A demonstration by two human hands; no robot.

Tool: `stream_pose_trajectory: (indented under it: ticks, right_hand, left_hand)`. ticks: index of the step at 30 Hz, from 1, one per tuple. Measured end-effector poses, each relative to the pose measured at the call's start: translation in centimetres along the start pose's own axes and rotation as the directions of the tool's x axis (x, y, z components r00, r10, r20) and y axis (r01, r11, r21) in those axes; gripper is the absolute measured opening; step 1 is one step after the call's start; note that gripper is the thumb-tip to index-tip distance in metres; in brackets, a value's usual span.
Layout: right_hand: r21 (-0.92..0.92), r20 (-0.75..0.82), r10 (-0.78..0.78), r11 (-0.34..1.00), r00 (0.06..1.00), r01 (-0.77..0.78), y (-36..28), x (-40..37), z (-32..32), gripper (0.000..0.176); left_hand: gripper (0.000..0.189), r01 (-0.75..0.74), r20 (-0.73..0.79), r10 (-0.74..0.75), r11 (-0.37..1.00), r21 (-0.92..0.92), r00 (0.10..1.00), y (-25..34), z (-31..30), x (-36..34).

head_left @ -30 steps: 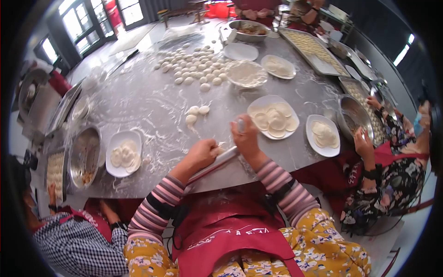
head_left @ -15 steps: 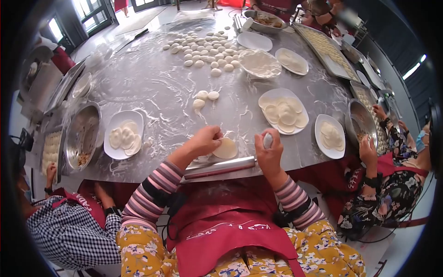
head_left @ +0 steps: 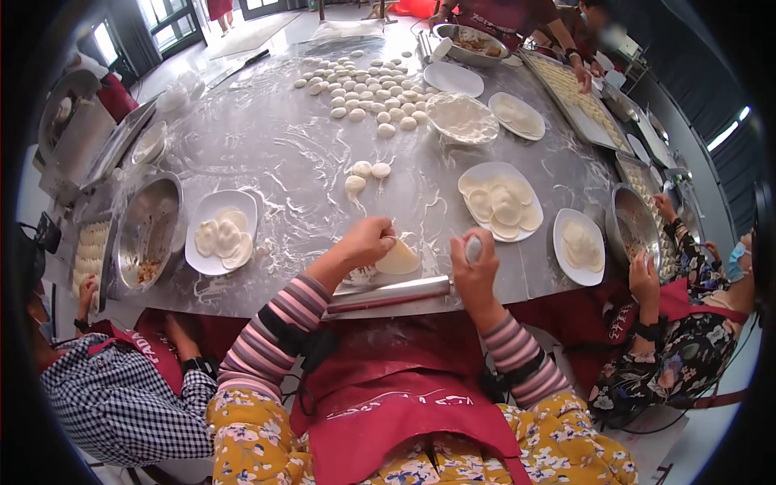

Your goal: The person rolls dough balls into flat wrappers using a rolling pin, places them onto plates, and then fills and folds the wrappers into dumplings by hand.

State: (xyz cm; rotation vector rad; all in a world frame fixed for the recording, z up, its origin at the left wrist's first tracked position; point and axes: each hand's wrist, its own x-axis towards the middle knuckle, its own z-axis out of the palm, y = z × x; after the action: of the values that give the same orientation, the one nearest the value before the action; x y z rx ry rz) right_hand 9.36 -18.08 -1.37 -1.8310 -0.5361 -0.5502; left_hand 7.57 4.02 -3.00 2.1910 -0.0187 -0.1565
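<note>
My left hand is closed in a pinch on the edge of a round, thin dough wrapper, whose near-left side is raised off the floured table. My right hand is wrapped round a rolling pin. Only its rounded, pale grey end shows above the fingers, so the rest is hidden. Just below both hands, a shiny metal cylinder lies along the table's front edge. A few small dough pieces rest beyond my left hand.
Plates of stacked wrappers stand at right and left. Farther back are many dough pieces and a bowl of flour. Metal bowls of filling stand left and right. Co-workers sit on both sides.
My left hand has lifted and folded up the wrapper's edge, which lay flatter before. My right hand keeps its grip on the rolling pin. At the far right, a person's arm now reaches over the tray.
</note>
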Motion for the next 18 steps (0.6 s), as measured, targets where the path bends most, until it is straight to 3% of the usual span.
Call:
stream_pose_trajectory:
  ticks: [4, 6, 8, 10, 12, 16, 18]
  right_hand:
    - [0.025, 0.049, 0.065, 0.998, 0.997, -0.066, -0.2, 0.1, -0.2, 0.021]
    - [-0.049, -0.01, -0.107, 0.993, 0.994, 0.106, 1.6, 2.3, 2.2, 0.021]
    - [-0.094, -0.006, -0.145, 0.985, 0.989, 0.143, 2.6, 4.5, 5.1, 0.023]
    - [-0.069, 0.049, -0.052, 0.996, 0.997, 0.055, 2.5, 6.0, 6.9, 0.024]
    - [-0.051, 0.106, 0.031, 0.998, 0.994, -0.026, 2.6, 6.2, 6.9, 0.025]
    - [-0.057, -0.024, -0.163, 0.985, 0.986, 0.161, 2.2, 3.3, 3.0, 0.022]
    - [0.049, 0.001, 0.02, 0.999, 1.0, -0.02, 0.9, 0.7, 0.4, 0.022]
  left_hand:
    - [0.015, 0.051, 0.031, -0.049, 0.995, -0.081, 0.998, 0.6, -0.4, -0.9]
    - [0.016, 0.04, 0.012, -0.04, 0.998, -0.043, 0.999, 1.0, -0.4, -1.1]
    - [0.017, 0.029, 0.012, -0.029, 1.0, 0.01, 0.999, 1.4, -0.5, -1.1]
    - [0.019, 0.117, -0.095, -0.108, 0.989, 0.094, 0.99, 1.4, -0.4, -0.9]
    - [0.02, 0.114, -0.066, -0.107, 0.987, 0.114, 0.992, 1.4, -0.9, -0.7]
    - [0.022, 0.116, -0.066, -0.108, 0.985, 0.128, 0.992, 1.0, -1.2, -0.4]
    - [0.024, 0.113, -0.063, -0.107, 0.989, 0.099, 0.992, 0.9, -1.2, -0.6]
